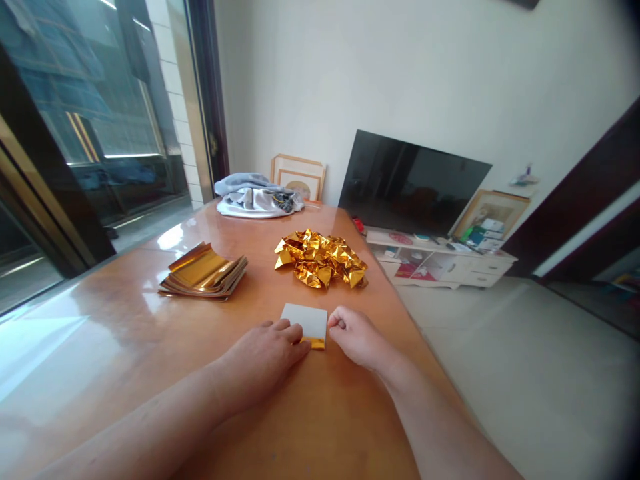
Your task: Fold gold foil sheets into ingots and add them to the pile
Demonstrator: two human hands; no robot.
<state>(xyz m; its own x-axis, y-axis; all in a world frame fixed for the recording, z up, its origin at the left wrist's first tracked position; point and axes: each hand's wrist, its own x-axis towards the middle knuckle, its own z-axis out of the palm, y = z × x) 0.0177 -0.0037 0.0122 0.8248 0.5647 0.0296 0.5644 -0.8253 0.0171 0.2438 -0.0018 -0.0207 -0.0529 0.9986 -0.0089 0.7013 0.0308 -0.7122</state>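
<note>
A small sheet of gold foil paper (307,321) lies on the table with its pale grey back facing up. Along its near edge a narrow gold strip is folded over. My left hand (273,350) holds down the left part of the sheet, its bent fingers and thumb on the paper near the gold strip and hiding that corner. Just at the sheet's right edge, my right hand (357,333) is closed with the fingers curled in. Nothing shows in it, and whether it touches the paper is hard to tell.
Beyond the sheet sits a heap of folded gold foil pieces (323,259). To the left lies a stack of gold foil sheets (203,272). Bundled cloth (257,195) rests at the table's far end. The wooden table (320,427) has its right edge beside my right forearm.
</note>
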